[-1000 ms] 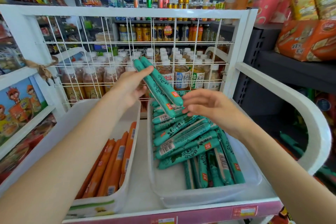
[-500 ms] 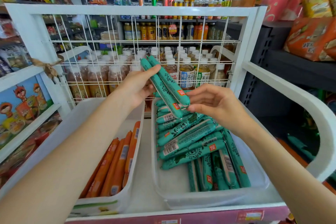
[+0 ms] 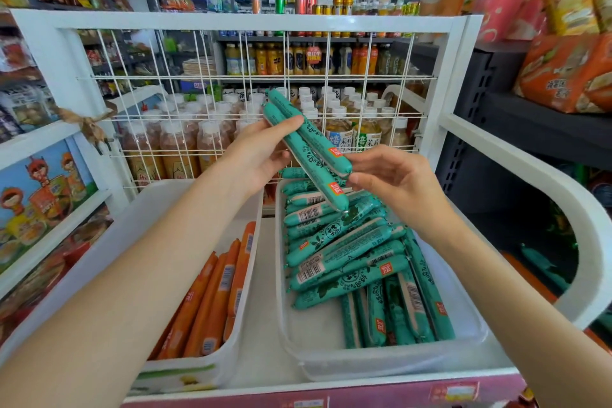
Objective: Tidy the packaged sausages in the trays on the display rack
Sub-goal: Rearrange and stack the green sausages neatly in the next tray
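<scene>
Item: two green packaged sausages (image 3: 306, 146), which we hold raised above the far end of the right tray (image 3: 463, 338), side by side and slanting down toward us, red labels at the near ends.

Grip: our left hand (image 3: 255, 156) clasps the pair from the left, thumb curled over the upper sausage near its far end, fingers hidden beneath. Our right hand (image 3: 394, 175) is at the near ends, fingertips (image 3: 354, 180) meeting the lower end of the pair; the fingers are loosely bent, and we cannot tell whether they pinch or merely touch.

Below: the right tray carries a heap of green sausages (image 3: 344, 252) lying crosswise, with a further row (image 3: 394, 311) laid lengthwise toward the near edge. The left tray (image 3: 185, 371), just beside it, holds orange sausages (image 3: 215, 291) lying lengthwise against its right wall.

Surround: both trays sit on the white display rack (image 3: 245, 21), backed by a wire grid with bottled drinks (image 3: 337, 129) behind.

Change from half a second ago: the pair sits a little higher in our hands, and our right fingertips have closed in on its near ends.
</scene>
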Demonstrator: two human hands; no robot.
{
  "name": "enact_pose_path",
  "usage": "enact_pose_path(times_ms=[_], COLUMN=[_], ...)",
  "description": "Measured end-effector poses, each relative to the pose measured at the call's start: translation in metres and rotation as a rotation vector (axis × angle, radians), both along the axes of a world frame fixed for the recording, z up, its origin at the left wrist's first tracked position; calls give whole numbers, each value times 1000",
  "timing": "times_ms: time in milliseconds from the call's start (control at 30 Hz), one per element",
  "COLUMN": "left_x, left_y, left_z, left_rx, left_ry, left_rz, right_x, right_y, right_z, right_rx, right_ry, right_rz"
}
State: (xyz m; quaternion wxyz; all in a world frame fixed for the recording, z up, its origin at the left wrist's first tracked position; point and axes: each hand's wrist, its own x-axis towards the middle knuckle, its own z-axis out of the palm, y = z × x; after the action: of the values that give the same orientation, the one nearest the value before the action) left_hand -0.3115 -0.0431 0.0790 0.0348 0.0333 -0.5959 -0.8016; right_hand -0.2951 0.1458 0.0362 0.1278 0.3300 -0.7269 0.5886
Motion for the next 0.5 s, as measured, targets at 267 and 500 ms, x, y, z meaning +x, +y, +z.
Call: enact_pose_path(times_ms=[267,500], left_x=[-2,-1], left_y=[-1,2], left_z=[4,8], left_rx=[16,-88], left_ry=[-41,13], left_rz=[41,48], right_x=[-3,-3], right_y=[-3,-2], right_z=[-13,-15], right_rx=[370,339], right_ry=[642,633], right_rz=[-385,-383])
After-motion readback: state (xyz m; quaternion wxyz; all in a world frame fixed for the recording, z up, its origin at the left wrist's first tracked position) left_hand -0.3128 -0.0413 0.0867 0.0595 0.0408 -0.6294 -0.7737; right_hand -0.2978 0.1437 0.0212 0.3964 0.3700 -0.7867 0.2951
